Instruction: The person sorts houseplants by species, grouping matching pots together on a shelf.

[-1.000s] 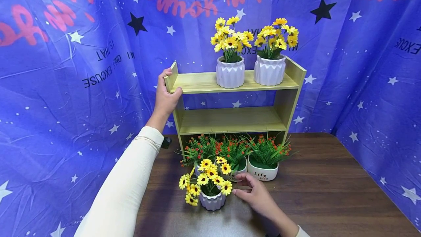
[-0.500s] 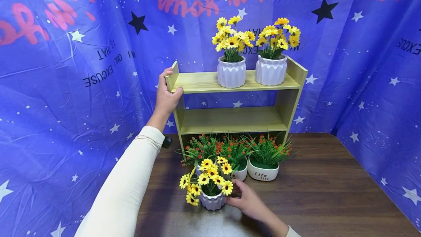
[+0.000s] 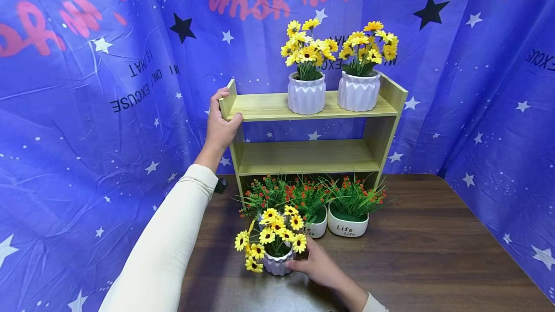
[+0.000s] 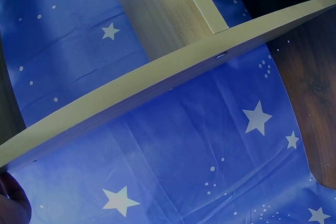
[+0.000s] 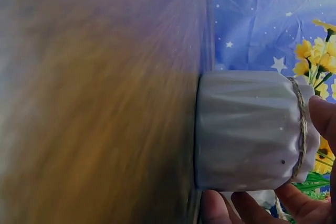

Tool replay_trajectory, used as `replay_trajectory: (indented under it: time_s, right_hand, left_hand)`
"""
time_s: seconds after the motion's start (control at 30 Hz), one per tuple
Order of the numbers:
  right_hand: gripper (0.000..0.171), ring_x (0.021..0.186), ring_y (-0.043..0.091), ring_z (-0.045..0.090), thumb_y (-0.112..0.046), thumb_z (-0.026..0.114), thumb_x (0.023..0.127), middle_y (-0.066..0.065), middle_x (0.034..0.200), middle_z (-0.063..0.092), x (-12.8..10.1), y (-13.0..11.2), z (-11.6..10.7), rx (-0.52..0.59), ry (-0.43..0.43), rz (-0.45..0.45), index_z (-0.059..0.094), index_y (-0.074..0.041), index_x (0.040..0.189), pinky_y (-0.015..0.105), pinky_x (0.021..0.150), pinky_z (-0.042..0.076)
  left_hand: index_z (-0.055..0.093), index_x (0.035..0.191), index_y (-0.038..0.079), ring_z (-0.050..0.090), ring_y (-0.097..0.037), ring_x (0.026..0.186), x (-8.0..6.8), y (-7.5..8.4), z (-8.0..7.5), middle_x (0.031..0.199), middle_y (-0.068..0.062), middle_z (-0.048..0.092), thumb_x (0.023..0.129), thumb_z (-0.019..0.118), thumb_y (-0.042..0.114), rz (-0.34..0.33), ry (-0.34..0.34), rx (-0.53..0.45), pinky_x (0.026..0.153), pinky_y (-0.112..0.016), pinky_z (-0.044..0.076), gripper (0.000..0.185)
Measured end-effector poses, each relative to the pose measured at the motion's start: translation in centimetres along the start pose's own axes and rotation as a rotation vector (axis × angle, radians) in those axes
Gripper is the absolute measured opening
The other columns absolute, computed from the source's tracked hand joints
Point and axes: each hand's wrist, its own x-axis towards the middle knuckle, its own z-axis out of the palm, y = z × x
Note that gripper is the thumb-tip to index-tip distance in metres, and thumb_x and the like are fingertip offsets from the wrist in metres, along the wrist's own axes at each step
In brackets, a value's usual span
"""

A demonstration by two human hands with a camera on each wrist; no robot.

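A pale, ribbed flowerpot with twine tied below its rim stands upright on the counter, filled with yellow, dark-centred flowers, some drooping toward nine o'clock. Beyond it, between twelve and one o'clock, the light wooden shelf stands upright, flat boards spanning its tall side panels.

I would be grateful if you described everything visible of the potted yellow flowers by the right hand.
The yellow flowers have dark centres and green leaves. Their white, ribbed, glossy pot looks ceramic, with twine round its neck. It stands upright on the brown table, in front of the shelf, gripped by the right hand.
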Motion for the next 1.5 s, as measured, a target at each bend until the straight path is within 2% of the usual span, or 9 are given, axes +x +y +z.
replay_trajectory:
  time_s: [0.3, 0.47, 0.57, 0.67, 0.77, 0.9, 1.13, 1.3, 1.5]
  right_hand:
    - [0.072, 0.116, 0.028, 0.057, -0.022, 0.082, 0.077, 0.009, 0.126, 0.062, 1.0, -0.4, 1.5, 0.095, -0.020, 0.008, 0.049, -0.001, 0.138, 0.048, 0.103, 0.039]
    - [0.071, 0.116, 0.026, 0.056, -0.017, 0.082, 0.076, 0.008, 0.125, 0.062, 1.4, -0.7, 2.4, 0.157, -0.025, 0.024, 0.049, -0.001, 0.138, 0.043, 0.104, 0.036]
    - [0.073, 0.117, 0.026, 0.056, -0.018, 0.083, 0.076, 0.008, 0.127, 0.061, 1.6, -1.0, 2.9, 0.154, -0.026, 0.032, 0.049, -0.003, 0.139, 0.044, 0.105, 0.035]
    - [0.075, 0.116, 0.025, 0.056, -0.020, 0.084, 0.075, 0.008, 0.127, 0.060, 1.8, -1.0, 3.3, 0.145, -0.026, 0.032, 0.048, -0.004, 0.139, 0.038, 0.105, 0.036]
    - [0.077, 0.113, 0.024, 0.057, -0.023, 0.085, 0.074, 0.010, 0.124, 0.060, 1.9, -1.1, 3.8, 0.100, -0.014, 0.042, 0.047, -0.003, 0.138, 0.034, 0.102, 0.039]
    - [0.083, 0.111, 0.026, 0.057, -0.027, 0.087, 0.073, 0.013, 0.123, 0.060, 1.9, -1.3, 4.2, 0.025, 0.020, 0.060, 0.045, 0.000, 0.139, 0.038, 0.100, 0.040]
    - [0.087, 0.113, 0.030, 0.057, -0.029, 0.088, 0.069, 0.016, 0.126, 0.059, 1.7, -1.3, 4.5, -0.003, 0.087, 0.077, 0.048, 0.002, 0.139, 0.046, 0.101, 0.040]
    - [0.087, 0.109, 0.027, 0.058, -0.025, 0.088, 0.067, 0.017, 0.124, 0.060, 1.4, -1.2, 4.4, 0.062, 0.140, 0.097, 0.048, 0.007, 0.137, 0.038, 0.098, 0.042]
    - [0.089, 0.114, 0.027, 0.057, -0.023, 0.089, 0.068, 0.018, 0.132, 0.059, 1.1, -1.9, 3.8, 0.152, 0.174, 0.073, 0.045, 0.007, 0.140, 0.040, 0.102, 0.038]
  left_hand:
    - [0.038, 0.126, -0.015, 0.042, -0.039, 0.128, 0.1, -0.2, 0.0, 0.149, -0.028, 0.036, 0.076, 0.054, -0.015, -0.005, 0.001, -0.004, 0.103, -0.045, 0.037, 0.053]
    - [0.038, 0.126, -0.014, 0.042, -0.039, 0.127, 0.1, -0.1, 0.0, 0.149, -0.027, 0.036, 0.075, 0.054, -0.014, -0.012, 0.003, 0.002, 0.103, -0.041, 0.037, 0.053]
    - [0.038, 0.126, -0.014, 0.041, -0.040, 0.128, 0.1, -0.1, 0.0, 0.149, -0.026, 0.036, 0.075, 0.053, -0.015, -0.016, 0.008, -0.002, 0.103, -0.041, 0.037, 0.053]
    - [0.037, 0.127, -0.014, 0.041, -0.040, 0.129, 0.2, -0.2, 0.0, 0.150, -0.025, 0.036, 0.075, 0.053, -0.014, -0.024, 0.008, -0.005, 0.104, -0.040, 0.038, 0.054]
    - [0.038, 0.128, -0.012, 0.041, -0.039, 0.130, 0.5, -1.4, -0.1, 0.151, -0.023, 0.036, 0.075, 0.054, -0.014, -0.030, 0.010, -0.006, 0.103, -0.038, 0.037, 0.055]
    - [0.040, 0.128, -0.007, 0.042, -0.030, 0.130, 0.9, -3.4, -0.2, 0.151, -0.016, 0.038, 0.076, 0.056, -0.013, -0.028, 0.020, 0.002, 0.102, -0.032, 0.037, 0.055]
    - [0.042, 0.128, -0.002, 0.045, -0.019, 0.125, 0.8, -4.1, -0.3, 0.150, -0.007, 0.041, 0.076, 0.058, -0.012, -0.035, 0.025, 0.012, 0.099, -0.027, 0.039, 0.055]
    - [0.041, 0.130, -0.007, 0.042, -0.030, 0.130, 0.6, -3.7, -0.4, 0.152, -0.015, 0.038, 0.077, 0.057, -0.013, -0.032, 0.015, 0.015, 0.103, -0.036, 0.037, 0.055]
    - [0.039, 0.126, -0.012, 0.041, -0.037, 0.130, 0.2, -0.8, -0.3, 0.151, -0.024, 0.035, 0.078, 0.054, -0.014, -0.029, -0.011, 0.007, 0.102, -0.040, 0.038, 0.051]
